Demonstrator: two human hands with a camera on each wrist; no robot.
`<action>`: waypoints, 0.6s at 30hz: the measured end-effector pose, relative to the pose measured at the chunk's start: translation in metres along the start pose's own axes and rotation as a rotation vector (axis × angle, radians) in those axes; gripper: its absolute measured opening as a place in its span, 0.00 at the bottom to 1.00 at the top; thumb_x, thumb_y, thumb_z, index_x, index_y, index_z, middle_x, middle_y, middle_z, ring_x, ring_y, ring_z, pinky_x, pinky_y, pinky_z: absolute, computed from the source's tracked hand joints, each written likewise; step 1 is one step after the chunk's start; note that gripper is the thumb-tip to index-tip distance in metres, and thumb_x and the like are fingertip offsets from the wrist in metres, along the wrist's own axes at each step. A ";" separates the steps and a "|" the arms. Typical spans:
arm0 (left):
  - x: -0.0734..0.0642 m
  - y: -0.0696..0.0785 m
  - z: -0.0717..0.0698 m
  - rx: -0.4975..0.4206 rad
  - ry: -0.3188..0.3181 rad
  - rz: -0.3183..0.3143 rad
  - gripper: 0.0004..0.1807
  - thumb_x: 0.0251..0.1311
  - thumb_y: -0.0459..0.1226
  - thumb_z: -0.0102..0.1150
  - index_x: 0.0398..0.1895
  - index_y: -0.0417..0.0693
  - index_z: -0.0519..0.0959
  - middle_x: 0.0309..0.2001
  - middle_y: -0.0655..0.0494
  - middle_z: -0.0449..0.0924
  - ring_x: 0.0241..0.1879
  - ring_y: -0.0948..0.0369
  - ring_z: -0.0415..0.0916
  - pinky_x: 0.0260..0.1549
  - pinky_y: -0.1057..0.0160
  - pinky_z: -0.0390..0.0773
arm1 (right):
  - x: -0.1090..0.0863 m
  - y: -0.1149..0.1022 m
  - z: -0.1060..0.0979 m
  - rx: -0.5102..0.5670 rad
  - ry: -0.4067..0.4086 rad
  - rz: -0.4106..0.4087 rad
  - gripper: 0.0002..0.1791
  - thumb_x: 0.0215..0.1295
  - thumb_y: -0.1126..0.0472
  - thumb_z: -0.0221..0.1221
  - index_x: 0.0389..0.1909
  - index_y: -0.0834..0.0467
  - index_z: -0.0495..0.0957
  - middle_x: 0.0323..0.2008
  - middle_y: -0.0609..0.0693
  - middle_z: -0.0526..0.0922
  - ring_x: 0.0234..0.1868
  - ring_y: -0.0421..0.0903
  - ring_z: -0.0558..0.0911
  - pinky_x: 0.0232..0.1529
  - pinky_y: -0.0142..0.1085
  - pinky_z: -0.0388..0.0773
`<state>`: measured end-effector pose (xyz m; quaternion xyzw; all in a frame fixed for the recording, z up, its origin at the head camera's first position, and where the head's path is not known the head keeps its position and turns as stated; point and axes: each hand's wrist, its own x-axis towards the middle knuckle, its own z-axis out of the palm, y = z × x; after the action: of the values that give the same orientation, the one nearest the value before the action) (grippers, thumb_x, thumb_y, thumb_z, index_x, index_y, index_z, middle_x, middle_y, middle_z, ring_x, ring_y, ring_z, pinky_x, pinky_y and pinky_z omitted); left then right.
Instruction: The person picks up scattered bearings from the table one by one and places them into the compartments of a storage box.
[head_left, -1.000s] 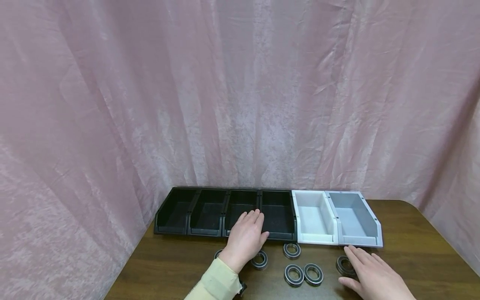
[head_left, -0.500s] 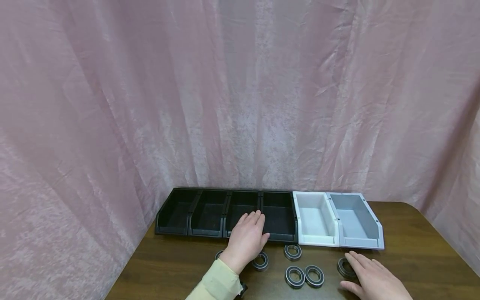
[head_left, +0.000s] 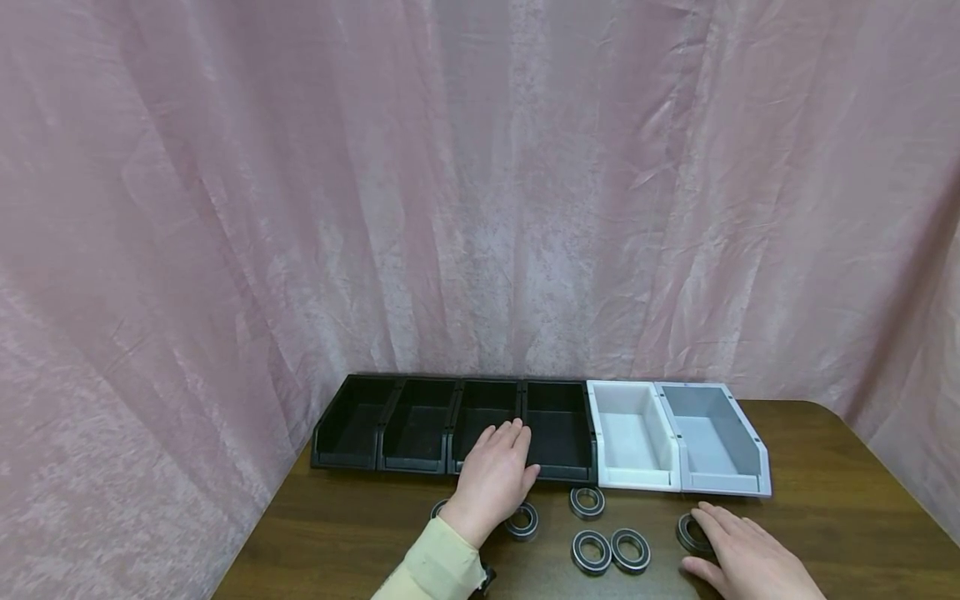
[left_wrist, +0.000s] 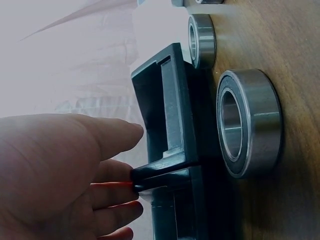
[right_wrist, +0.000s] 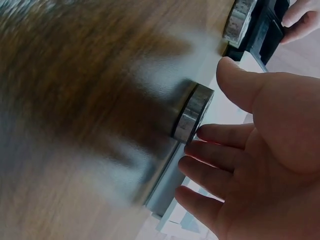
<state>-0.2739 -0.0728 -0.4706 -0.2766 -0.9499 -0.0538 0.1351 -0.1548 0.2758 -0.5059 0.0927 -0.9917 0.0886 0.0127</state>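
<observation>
My left hand (head_left: pixel 493 482) reaches over the front edge of the black bins (head_left: pixel 408 467), fingers straight and holding nothing. In the left wrist view its fingertips are right at the divider between two bins, and a ball bearing (left_wrist: pixel 262 125) lies beside them on the table. Over at the right, my right hand (head_left: pixel 753 552) hovers with relaxed fingers at a bearing (head_left: pixel 688 536), partly covering it from above. The right wrist view has that bearing (right_wrist: pixel 193 114) right by the index and middle fingertips, with the thumb apart from it.
A white bin (head_left: pixel 636 477) and a grey bin (head_left: pixel 722 483) continue the row to the right. Several bearings lie in front, including a touching pair (head_left: pixel 592 552) and one (head_left: pixel 587 503) close to the bins. A pink curtain (head_left: pixel 480 183) hangs behind the wooden table (head_left: pixel 322 533).
My right hand has drawn back slightly from the grey bin, uncovering a little more of the bearing beside it. The left hand stays in place over the black bins.
</observation>
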 end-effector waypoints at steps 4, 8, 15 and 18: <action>0.000 0.000 0.000 0.004 0.002 0.002 0.32 0.75 0.50 0.71 0.74 0.43 0.80 0.76 0.46 0.78 0.75 0.51 0.75 0.77 0.47 0.70 | 0.000 0.000 0.001 -0.004 0.014 0.010 0.39 0.67 0.41 0.75 0.64 0.68 0.80 0.63 0.65 0.84 0.64 0.67 0.83 0.64 0.63 0.80; 0.000 0.000 0.001 0.000 0.002 0.001 0.32 0.75 0.50 0.71 0.74 0.43 0.80 0.76 0.46 0.77 0.75 0.51 0.75 0.76 0.46 0.71 | 0.001 0.002 0.004 -0.015 0.015 0.028 0.39 0.67 0.41 0.75 0.63 0.70 0.80 0.62 0.67 0.84 0.64 0.68 0.83 0.64 0.63 0.80; -0.001 0.001 -0.001 0.000 -0.001 -0.004 0.32 0.75 0.50 0.71 0.75 0.43 0.80 0.76 0.46 0.77 0.75 0.51 0.75 0.76 0.45 0.71 | 0.002 0.004 0.008 -0.038 0.072 0.010 0.36 0.66 0.45 0.76 0.59 0.71 0.81 0.58 0.67 0.85 0.59 0.67 0.85 0.60 0.61 0.83; -0.001 0.001 -0.002 -0.002 -0.002 -0.006 0.32 0.75 0.50 0.71 0.75 0.43 0.80 0.76 0.46 0.77 0.75 0.51 0.75 0.76 0.45 0.71 | 0.004 0.005 0.009 -0.030 0.045 0.026 0.35 0.67 0.45 0.76 0.58 0.72 0.81 0.58 0.67 0.85 0.59 0.67 0.85 0.60 0.61 0.83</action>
<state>-0.2721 -0.0730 -0.4694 -0.2741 -0.9508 -0.0549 0.1338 -0.1593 0.2783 -0.5150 0.0774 -0.9935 0.0758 0.0354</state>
